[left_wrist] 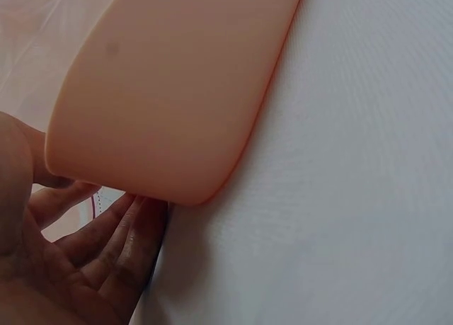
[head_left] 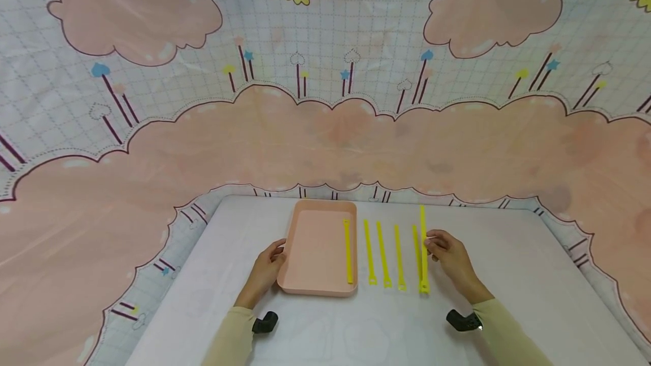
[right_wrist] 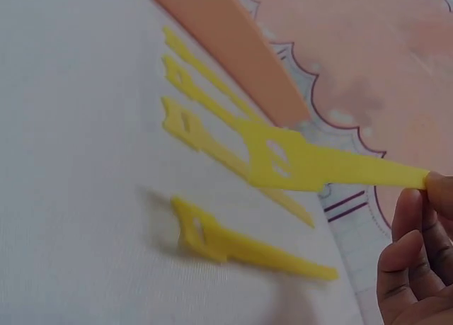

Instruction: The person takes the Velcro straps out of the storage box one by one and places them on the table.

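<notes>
A peach tray (head_left: 317, 290) stands on the white table, with one yellow slotted cable tie (head_left: 348, 253) lying along its right side. My left hand (head_left: 265, 270) holds the tray's left edge; in the left wrist view, its fingers (left_wrist: 117, 251) meet the end of the tray wall (left_wrist: 177, 105). My right hand (head_left: 452, 258) pinches a yellow cable tie (head_left: 424, 242) by its narrow end. In the right wrist view the held cable tie (right_wrist: 333, 166) shows its wide slotted head above the others, away from the fingers.
Several more yellow cable ties (head_left: 399, 256) lie roughly parallel on the table, right of the tray. One cable tie (right_wrist: 248, 247) lies close beneath the held one. Cloud-patterned fabric (head_left: 325, 140) covers the background behind the table (head_left: 508, 253).
</notes>
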The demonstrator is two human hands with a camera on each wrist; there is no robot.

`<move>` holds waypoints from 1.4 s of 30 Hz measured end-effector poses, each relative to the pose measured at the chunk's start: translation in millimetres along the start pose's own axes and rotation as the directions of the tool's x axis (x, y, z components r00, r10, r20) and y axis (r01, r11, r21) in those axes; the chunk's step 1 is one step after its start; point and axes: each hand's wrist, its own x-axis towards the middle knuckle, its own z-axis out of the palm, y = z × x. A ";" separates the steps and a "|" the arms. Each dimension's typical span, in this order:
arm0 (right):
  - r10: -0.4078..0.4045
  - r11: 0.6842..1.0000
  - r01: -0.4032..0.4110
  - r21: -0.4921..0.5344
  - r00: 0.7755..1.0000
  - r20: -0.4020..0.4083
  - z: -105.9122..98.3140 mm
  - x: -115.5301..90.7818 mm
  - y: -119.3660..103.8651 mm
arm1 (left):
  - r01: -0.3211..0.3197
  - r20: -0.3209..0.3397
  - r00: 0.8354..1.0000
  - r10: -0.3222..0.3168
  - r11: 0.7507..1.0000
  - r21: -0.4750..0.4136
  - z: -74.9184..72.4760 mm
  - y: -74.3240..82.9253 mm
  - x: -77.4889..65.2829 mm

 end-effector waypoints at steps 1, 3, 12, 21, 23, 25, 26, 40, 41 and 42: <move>0.000 1.000 0.000 -0.002 1.000 0.005 -2.3 0.2 1.5 | -0.002 0.002 1.000 0.002 1.000 0.005 -0.3 0.1 -0.3; 0.002 1.000 -0.002 -0.008 1.000 0.018 -6.9 0.5 3.8 | 0.006 0.006 1.000 -0.006 1.000 0.000 -0.5 0.6 -0.2; 0.010 1.000 -0.009 -0.002 0.997 0.077 -20.9 2.1 9.8 | -0.005 0.018 1.000 0.005 1.000 0.003 -3.5 2.2 3.6; 0.126 0.991 -0.121 -0.060 0.988 0.088 -20.1 11.8 15.8 | -0.001 0.023 1.000 0.001 1.000 0.011 -5.5 1.4 0.6; 0.142 0.987 -0.135 -0.082 0.986 0.092 -20.4 13.9 17.7 | -0.001 0.023 1.000 0.000 1.000 0.011 -5.1 1.9 -0.2; 0.150 0.986 -0.141 -0.092 0.984 0.098 -20.9 16.1 18.6 | -0.005 0.020 1.000 0.005 1.000 0.011 -4.4 2.5 -0.5; 0.152 0.985 -0.143 -0.091 0.983 0.100 -21.2 17.2 19.0 | -0.008 0.019 1.000 0.008 1.000 0.010 -3.9 3.2 -0.5; 0.190 0.979 -0.179 -0.100 0.975 0.115 -23.2 22.2 25.6 | -0.008 0.005 1.000 0.008 1.000 -0.013 -1.2 3.5 -1.7; 0.192 0.979 -0.181 -0.099 0.974 0.119 -23.3 22.6 26.2 | -0.012 0.005 1.000 0.012 1.000 -0.011 -1.3 3.3 -1.8; 0.194 0.978 -0.183 -0.098 0.973 0.121 -23.2 23.1 26.5 | -0.010 0.006 1.000 0.010 1.000 -0.014 -1.4 3.5 -1.8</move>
